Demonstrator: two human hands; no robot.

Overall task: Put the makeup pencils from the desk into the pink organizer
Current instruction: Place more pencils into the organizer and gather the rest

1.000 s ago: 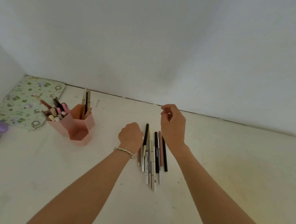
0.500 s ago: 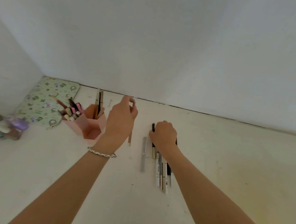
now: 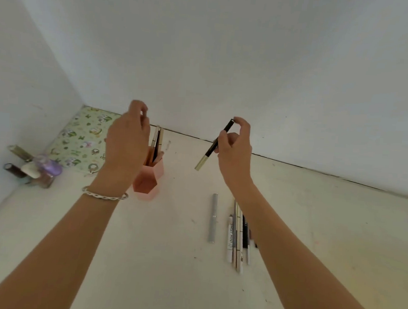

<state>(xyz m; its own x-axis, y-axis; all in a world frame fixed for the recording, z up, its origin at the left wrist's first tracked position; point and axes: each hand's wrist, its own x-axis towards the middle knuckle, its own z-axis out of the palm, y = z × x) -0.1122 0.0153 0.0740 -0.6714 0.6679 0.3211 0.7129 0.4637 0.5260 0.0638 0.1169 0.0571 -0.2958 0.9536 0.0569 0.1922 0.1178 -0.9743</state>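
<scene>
The pink organizer (image 3: 147,186) stands on the white desk (image 3: 166,260) with tall gold and black pencils (image 3: 156,139) sticking out of it. My left hand (image 3: 126,141) hovers right over it with curled fingers. The back of the hand hides whether it holds anything. Raised to the right, my right hand (image 3: 234,149) pinches a black pencil with a gold end (image 3: 213,147), tilted down to the left. A silver pencil (image 3: 213,217) lies alone on the desk. Several more pencils (image 3: 237,236) lie side by side, partly under my right forearm.
A green flowered pad (image 3: 83,138) lies in the back left corner behind the organizer. Small nail polish bottles (image 3: 35,169) stand by the left wall. White walls close off the desk at the back and left.
My left hand carried a pencil from the desk up over the organizer. My right hand took the black pencil from the pile and lifted it. The view shifted left.
</scene>
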